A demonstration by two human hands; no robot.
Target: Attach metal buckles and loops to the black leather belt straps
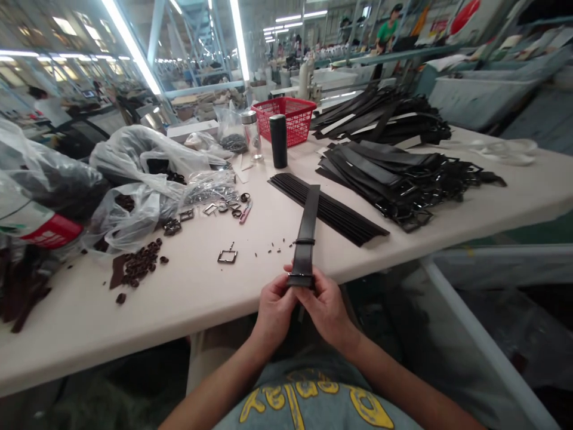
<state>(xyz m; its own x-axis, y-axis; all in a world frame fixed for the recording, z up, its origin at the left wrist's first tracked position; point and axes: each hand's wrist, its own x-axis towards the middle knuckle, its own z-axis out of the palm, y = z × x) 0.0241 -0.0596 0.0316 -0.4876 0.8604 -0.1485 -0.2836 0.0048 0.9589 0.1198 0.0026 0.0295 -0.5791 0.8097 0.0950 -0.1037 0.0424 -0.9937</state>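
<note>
Both of my hands grip the near end of a dark leather belt strap (305,224) at the table's front edge. My left hand (276,303) pinches its left side and my right hand (326,304) its right side, thumbs close together below the buckle end (299,279). A narrow loop (305,241) crosses the strap a little farther up. The strap's far end reaches over a row of dark strips (344,215) lying on the table. Left of my hands lies a loose metal buckle (228,256), with several tiny dark pieces (274,248) between.
Piled belts with buckles (394,173) cover the right side. A dark tumbler (278,142), a glass bottle (252,137) and a red basket (290,119) stand at the back. Plastic bags (138,155), brown loops (138,266) and small scissors (246,210) are on the left.
</note>
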